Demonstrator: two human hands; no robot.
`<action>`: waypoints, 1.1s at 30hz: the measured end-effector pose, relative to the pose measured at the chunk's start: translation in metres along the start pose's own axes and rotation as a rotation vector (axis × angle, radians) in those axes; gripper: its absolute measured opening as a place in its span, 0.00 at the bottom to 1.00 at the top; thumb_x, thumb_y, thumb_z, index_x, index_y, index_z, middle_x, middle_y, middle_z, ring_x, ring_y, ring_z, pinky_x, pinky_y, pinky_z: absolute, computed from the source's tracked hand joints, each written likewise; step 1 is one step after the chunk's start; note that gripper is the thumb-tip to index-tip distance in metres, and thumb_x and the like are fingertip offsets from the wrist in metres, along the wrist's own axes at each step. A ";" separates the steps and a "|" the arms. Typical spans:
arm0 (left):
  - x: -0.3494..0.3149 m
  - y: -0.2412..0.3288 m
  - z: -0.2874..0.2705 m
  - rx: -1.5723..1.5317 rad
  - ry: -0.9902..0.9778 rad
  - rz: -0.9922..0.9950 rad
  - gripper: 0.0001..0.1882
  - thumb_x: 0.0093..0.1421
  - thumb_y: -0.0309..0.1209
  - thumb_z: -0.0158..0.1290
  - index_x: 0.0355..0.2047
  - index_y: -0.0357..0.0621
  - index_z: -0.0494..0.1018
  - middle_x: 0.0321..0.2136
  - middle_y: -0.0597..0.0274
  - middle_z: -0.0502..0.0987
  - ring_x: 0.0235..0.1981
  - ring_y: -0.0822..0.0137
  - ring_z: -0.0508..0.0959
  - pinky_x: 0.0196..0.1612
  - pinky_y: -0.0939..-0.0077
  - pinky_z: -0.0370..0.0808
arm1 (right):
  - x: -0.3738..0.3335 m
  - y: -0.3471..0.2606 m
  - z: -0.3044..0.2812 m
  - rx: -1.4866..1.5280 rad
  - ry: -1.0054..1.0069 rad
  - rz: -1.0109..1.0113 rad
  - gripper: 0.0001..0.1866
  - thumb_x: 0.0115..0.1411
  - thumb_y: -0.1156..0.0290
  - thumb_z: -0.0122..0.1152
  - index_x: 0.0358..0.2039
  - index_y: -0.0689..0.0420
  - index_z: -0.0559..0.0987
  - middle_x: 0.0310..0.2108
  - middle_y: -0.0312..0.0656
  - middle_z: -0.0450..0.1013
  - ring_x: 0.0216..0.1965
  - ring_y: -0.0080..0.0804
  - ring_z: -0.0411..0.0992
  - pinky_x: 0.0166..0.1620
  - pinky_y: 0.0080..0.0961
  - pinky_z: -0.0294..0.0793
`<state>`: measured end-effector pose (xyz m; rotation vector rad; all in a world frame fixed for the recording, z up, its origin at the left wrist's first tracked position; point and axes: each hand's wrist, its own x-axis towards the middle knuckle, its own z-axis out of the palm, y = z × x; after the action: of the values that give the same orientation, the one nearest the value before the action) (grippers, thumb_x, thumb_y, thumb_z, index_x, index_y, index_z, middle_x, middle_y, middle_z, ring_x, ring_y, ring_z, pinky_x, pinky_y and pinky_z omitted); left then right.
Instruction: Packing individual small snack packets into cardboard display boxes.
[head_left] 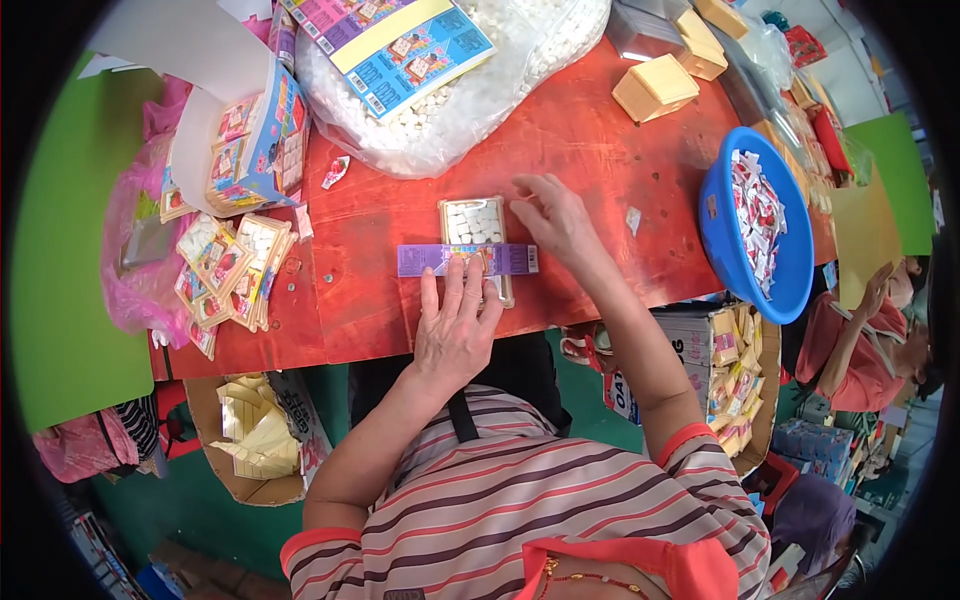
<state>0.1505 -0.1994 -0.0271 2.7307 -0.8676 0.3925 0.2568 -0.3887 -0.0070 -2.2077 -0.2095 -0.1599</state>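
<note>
In front of me lies a small wooden tray (473, 212) filled with small white pieces. A purple printed card strip (413, 260) lies across it and sticks out on both sides. My left hand (455, 325) rests on the strip and the tray's lower part with its fingers stretched out, hiding some of both. Just right of the tray's upper end, my right hand (556, 220) is loosely bent with its fingers apart and nothing visible in it.
Finished-looking trays (240, 265) are piled at the left beside an open display box (245, 150). A clear bag (440, 135) of white pieces carries printed card sheets (425, 55). Right stand a blue basin (790, 255) of small packets and wooden trays (655, 88). Cartons (255, 488) sit below the table.
</note>
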 end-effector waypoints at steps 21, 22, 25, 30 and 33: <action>-0.007 0.001 0.010 -0.026 0.123 0.074 0.12 0.57 0.28 0.50 0.40 0.36 0.73 0.59 0.46 0.67 0.60 0.38 0.63 0.58 0.44 0.62 | 0.050 0.001 0.017 -0.066 -0.496 0.119 0.14 0.55 0.63 0.62 0.31 0.62 0.77 0.28 0.42 0.75 0.31 0.34 0.73 0.34 0.31 0.71; -0.007 0.002 0.010 -0.032 0.136 0.075 0.12 0.57 0.28 0.50 0.40 0.36 0.73 0.59 0.46 0.67 0.60 0.38 0.63 0.58 0.44 0.62 | 0.048 0.010 0.018 0.087 -0.459 0.137 0.13 0.56 0.63 0.61 0.31 0.62 0.77 0.28 0.39 0.75 0.31 0.29 0.73 0.32 0.28 0.71; -0.010 -0.001 0.011 -0.029 0.155 0.061 0.12 0.57 0.29 0.50 0.40 0.36 0.73 0.59 0.46 0.67 0.60 0.38 0.64 0.58 0.43 0.62 | 0.051 -0.014 0.009 0.301 -0.653 0.457 0.11 0.56 0.65 0.62 0.32 0.60 0.78 0.29 0.35 0.75 0.28 0.23 0.72 0.29 0.24 0.70; -0.009 -0.001 0.010 -0.045 0.160 0.072 0.13 0.57 0.29 0.50 0.41 0.36 0.73 0.59 0.47 0.66 0.60 0.39 0.64 0.59 0.43 0.61 | 0.048 -0.001 0.007 0.373 -0.700 0.442 0.08 0.55 0.69 0.62 0.33 0.60 0.78 0.30 0.37 0.75 0.29 0.21 0.72 0.30 0.22 0.69; -0.010 -0.004 0.010 -0.066 0.153 0.075 0.14 0.58 0.30 0.50 0.42 0.35 0.73 0.59 0.47 0.66 0.59 0.40 0.65 0.59 0.44 0.61 | 0.037 0.001 0.012 0.555 -0.630 0.479 0.08 0.55 0.72 0.62 0.35 0.60 0.77 0.30 0.37 0.75 0.30 0.22 0.73 0.31 0.21 0.70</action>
<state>0.1467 -0.1944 -0.0398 2.5752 -0.9261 0.5692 0.2934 -0.3764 -0.0084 -1.6312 -0.0491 0.7750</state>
